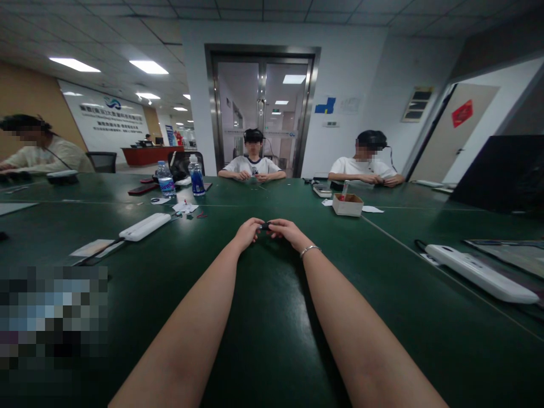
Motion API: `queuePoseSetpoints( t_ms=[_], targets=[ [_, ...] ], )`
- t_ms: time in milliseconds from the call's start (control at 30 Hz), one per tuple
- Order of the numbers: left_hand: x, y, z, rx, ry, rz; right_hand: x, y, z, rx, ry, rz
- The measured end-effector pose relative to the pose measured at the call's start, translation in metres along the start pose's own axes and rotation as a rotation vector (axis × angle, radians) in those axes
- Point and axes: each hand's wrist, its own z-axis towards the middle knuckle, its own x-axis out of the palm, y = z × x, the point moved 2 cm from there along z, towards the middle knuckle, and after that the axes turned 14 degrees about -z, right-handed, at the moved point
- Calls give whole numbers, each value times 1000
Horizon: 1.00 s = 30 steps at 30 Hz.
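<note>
Both arms reach forward over the dark green table (272, 317). Between my hands is a small black object (265, 226), too small to name, with a light tip at its left end. My left hand (248, 233) pinches that left end between thumb and fingers. My right hand (289, 232) grips the right end, its fingers curled; a silver bracelet (310, 249) is on that wrist. The object is held at about table height, and I cannot tell whether it touches the surface.
A white power strip (145, 226) lies left, another white device (480, 273) right. Two bottles, one with a blue label (196, 177), stand beyond the paper scraps (186, 207). A small box (347, 205) is ahead right. Several people sit around the table; a dark screen (501, 175) is at right.
</note>
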Motion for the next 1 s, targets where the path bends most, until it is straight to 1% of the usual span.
queuePoseSetpoints(
  t_ms=[200, 467, 800, 933, 1000],
  targets=[
    [-2, 6, 5, 10, 6, -19, 0, 2, -1, 16, 2, -1],
    [1, 1, 2, 9, 2, -47, 0, -1, 0, 19, -5, 1],
    [0, 1, 2, 8, 14, -24, 0, 0, 0, 2, 10, -41],
    [0, 2, 3, 7, -14, -25, -1, 1, 0, -3, 5, -47],
    [0, 2, 4, 11, -2, -26, -1, 1, 0, 1, 5, -47]
  ],
)
